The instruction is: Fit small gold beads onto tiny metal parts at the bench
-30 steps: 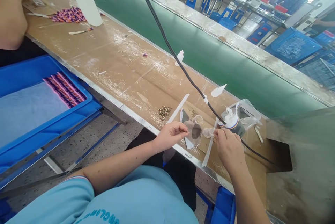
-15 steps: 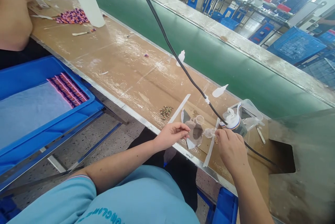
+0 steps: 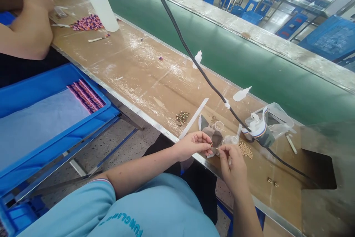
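1. The table (image 3: 133,70) runs long and brown beside the green conveyor belt (image 3: 222,52). Only the view has swung a little. The squeeze bottle (image 3: 102,6), the black cable (image 3: 205,78) and the white strip (image 3: 194,118) lie where they did.
2. The blue crate (image 3: 41,118) sits below the table's near edge, unchanged. A co-worker's hand (image 3: 30,19) now shows more fully at the far left end and is no part of this work.
3. The left hand (image 3: 194,144) and right hand (image 3: 233,166) were apart a second ago, the right one up by the clear cups. They have now drawn together over the table's near edge. Both are narrowed to a pinch, with the fingertips meeting.
4. With the right hand pulled back, a loose pile of brass-coloured pieces (image 3: 245,149) lies uncovered just beside it. A second pile (image 3: 181,117) sits untouched near the strip.
5. Between the fingertips is a small piece (image 3: 212,148), held by both hands just above the table edge. It is too small to make out clearly. Judging by the closed pinch, the work has gone from picking up to fitting by hand.
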A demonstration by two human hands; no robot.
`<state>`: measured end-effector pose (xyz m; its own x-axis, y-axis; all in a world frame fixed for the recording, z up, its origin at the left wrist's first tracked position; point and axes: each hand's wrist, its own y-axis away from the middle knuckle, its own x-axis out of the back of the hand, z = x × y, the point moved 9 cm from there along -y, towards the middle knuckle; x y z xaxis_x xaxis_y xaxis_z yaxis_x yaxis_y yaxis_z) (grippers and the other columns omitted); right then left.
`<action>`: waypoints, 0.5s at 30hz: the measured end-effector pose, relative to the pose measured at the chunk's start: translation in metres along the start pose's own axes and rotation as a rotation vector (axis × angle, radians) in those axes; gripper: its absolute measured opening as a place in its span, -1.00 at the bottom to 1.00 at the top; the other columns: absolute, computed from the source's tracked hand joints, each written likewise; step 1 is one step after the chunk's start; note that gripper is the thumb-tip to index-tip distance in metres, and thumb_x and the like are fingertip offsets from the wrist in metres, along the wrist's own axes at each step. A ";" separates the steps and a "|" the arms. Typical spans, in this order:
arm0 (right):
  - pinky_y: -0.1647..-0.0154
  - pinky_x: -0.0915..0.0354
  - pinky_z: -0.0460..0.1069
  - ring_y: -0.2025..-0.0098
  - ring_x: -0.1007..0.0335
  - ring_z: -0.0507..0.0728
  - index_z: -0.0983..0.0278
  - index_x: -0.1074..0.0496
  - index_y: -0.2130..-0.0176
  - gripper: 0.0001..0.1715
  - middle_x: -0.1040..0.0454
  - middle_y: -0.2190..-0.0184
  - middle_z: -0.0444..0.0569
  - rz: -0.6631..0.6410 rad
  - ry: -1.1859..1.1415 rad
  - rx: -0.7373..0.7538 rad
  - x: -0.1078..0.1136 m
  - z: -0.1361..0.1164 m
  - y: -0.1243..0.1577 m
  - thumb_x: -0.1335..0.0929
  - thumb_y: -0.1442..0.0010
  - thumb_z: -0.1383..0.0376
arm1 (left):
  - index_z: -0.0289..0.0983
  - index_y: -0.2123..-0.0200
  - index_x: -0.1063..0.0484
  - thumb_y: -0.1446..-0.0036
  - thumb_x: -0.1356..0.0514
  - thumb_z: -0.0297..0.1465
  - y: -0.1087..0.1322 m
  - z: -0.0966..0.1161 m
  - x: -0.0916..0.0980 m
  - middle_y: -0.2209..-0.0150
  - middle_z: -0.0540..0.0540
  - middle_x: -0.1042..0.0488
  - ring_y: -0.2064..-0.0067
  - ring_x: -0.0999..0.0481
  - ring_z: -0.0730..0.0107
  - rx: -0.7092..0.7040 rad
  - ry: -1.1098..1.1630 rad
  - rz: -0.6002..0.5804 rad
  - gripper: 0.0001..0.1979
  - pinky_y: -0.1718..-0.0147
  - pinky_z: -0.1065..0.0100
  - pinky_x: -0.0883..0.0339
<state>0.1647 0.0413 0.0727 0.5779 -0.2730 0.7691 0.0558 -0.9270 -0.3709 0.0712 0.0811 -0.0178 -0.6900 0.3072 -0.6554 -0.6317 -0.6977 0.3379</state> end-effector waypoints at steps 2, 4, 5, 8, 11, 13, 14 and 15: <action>0.37 -0.20 -0.06 0.37 -0.28 0.05 0.21 -0.28 0.36 -0.84 -0.35 0.44 -0.13 -0.012 -0.027 -0.002 -0.005 -0.001 -0.001 -0.21 -0.28 0.29 | -0.35 0.40 -0.35 0.28 -0.44 -0.22 0.000 0.000 0.001 0.57 -0.03 -0.52 0.51 -0.51 0.48 0.006 -0.010 -0.005 -0.55 0.44 0.43 -0.39; 0.36 -0.20 -0.05 0.37 -0.29 0.05 0.21 -0.28 0.36 -0.83 -0.35 0.45 -0.14 -0.024 -0.041 -0.005 -0.007 -0.001 -0.002 -0.21 -0.28 0.29 | -0.35 0.39 -0.34 0.28 -0.44 -0.22 0.000 0.000 0.000 0.57 -0.04 -0.52 0.52 -0.51 0.48 0.012 -0.015 -0.010 -0.54 0.45 0.43 -0.38; 0.36 -0.20 -0.05 0.37 -0.29 0.05 0.21 -0.28 0.36 -0.83 -0.35 0.45 -0.14 -0.027 -0.045 -0.006 -0.008 0.000 -0.002 -0.21 -0.29 0.29 | -0.35 0.40 -0.34 0.28 -0.44 -0.22 0.000 0.000 0.000 0.58 -0.04 -0.52 0.52 -0.51 0.48 0.013 -0.015 -0.012 -0.54 0.45 0.43 -0.38; 0.35 -0.21 -0.05 0.36 -0.29 0.05 0.21 -0.29 0.35 -0.84 -0.35 0.44 -0.13 -0.035 -0.051 -0.019 -0.009 0.001 -0.001 -0.21 -0.29 0.28 | -0.36 0.40 -0.33 0.28 -0.44 -0.22 0.001 0.000 -0.002 0.57 -0.05 -0.52 0.51 -0.51 0.47 0.018 -0.012 -0.018 -0.54 0.45 0.43 -0.38; 0.34 -0.21 -0.04 0.35 -0.29 0.06 0.21 -0.29 0.35 -0.84 -0.36 0.43 -0.12 -0.046 -0.051 -0.030 -0.011 0.002 0.000 -0.21 -0.29 0.28 | -0.36 0.40 -0.33 0.29 -0.44 -0.22 0.001 0.001 -0.002 0.57 -0.05 -0.52 0.51 -0.51 0.47 0.023 -0.013 -0.015 -0.54 0.45 0.43 -0.38; 0.34 -0.21 -0.04 0.34 -0.29 0.07 0.21 -0.29 0.35 -0.83 -0.36 0.43 -0.12 -0.054 -0.048 -0.031 -0.013 0.003 0.000 -0.21 -0.29 0.27 | -0.36 0.40 -0.33 0.30 -0.45 -0.22 0.002 0.001 -0.002 0.58 -0.05 -0.52 0.51 -0.51 0.48 0.027 -0.017 -0.011 -0.53 0.45 0.44 -0.38; 0.34 -0.21 -0.04 0.34 -0.29 0.07 0.21 -0.29 0.35 -0.83 -0.36 0.43 -0.12 -0.057 -0.046 -0.032 -0.013 0.003 0.000 -0.21 -0.29 0.27 | -0.36 0.41 -0.33 0.31 -0.45 -0.22 0.002 0.001 -0.002 0.58 -0.05 -0.52 0.52 -0.51 0.48 0.029 -0.018 -0.010 -0.52 0.45 0.44 -0.38; 0.34 -0.21 -0.04 0.34 -0.29 0.07 0.21 -0.28 0.35 -0.83 -0.36 0.43 -0.12 -0.060 -0.042 -0.032 -0.014 0.004 0.000 -0.21 -0.29 0.27 | -0.36 0.41 -0.33 0.31 -0.45 -0.22 0.002 0.001 -0.002 0.58 -0.05 -0.52 0.51 -0.51 0.48 0.030 -0.019 -0.009 -0.52 0.45 0.44 -0.38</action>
<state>0.1597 0.0456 0.0602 0.6083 -0.2062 0.7665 0.0659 -0.9492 -0.3077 0.0713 0.0801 -0.0148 -0.6905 0.3260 -0.6457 -0.6482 -0.6750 0.3524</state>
